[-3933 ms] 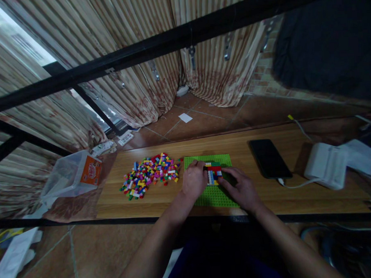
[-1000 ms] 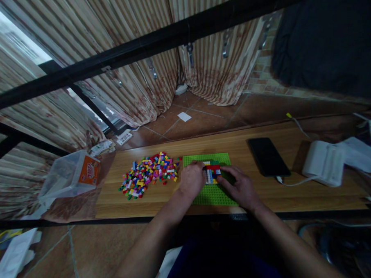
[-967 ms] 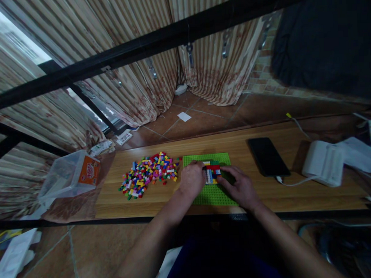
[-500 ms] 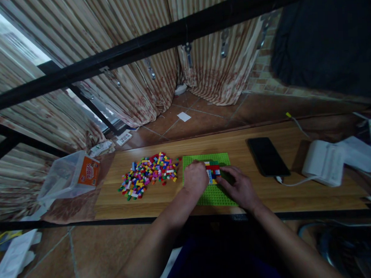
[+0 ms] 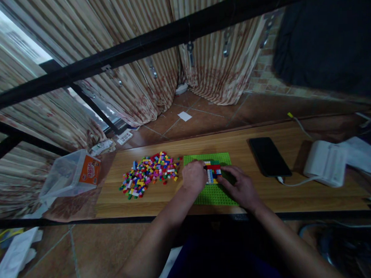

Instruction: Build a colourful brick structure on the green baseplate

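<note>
One block build [image 5: 214, 169] on one green board [image 5: 215, 196] is touched by one left hand [image 5: 193, 176] and one right hand [image 5: 241, 186]; their grip cannot be told.

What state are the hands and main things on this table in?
Brick model: stacked, partly hidden
Left hand: curled at the model's left edge
Right hand: half-open at its right edge
Green board: flat, partly covered
Loose bricks: heaped, mixed colours
Phone: screen dark, cable plugged in

Left hand [image 5: 193, 175] partly hides the left side of the brick build [image 5: 214, 172]; what it holds cannot be discerned. Lettering on the orange label [image 5: 90, 169], at left, is illegible. Dark fabric [image 5: 325, 42], far right, is cropped by the edge.
</note>
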`<control>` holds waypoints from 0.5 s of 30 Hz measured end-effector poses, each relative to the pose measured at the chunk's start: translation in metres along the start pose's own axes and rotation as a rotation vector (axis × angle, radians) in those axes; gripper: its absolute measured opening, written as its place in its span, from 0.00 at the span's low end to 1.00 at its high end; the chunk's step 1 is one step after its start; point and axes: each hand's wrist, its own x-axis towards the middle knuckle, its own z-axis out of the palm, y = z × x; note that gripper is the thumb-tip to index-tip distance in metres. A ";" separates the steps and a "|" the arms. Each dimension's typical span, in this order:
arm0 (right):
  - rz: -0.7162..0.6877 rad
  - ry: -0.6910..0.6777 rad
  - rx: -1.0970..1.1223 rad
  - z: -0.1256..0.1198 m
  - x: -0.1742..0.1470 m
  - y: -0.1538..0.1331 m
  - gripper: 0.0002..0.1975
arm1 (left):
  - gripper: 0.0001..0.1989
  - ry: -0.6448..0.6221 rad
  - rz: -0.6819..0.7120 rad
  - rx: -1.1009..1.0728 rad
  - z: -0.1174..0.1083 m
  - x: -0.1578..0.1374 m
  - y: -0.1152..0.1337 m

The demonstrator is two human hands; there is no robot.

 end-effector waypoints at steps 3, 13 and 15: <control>-0.009 0.000 0.006 0.000 0.000 0.001 0.17 | 0.13 -0.024 0.021 0.029 -0.003 0.001 0.003; -0.003 0.007 0.023 -0.002 0.001 -0.005 0.16 | 0.14 -0.055 0.087 0.103 -0.006 0.001 0.009; -0.007 0.004 0.027 -0.002 0.001 -0.005 0.16 | 0.13 -0.076 0.099 0.106 -0.008 0.000 0.009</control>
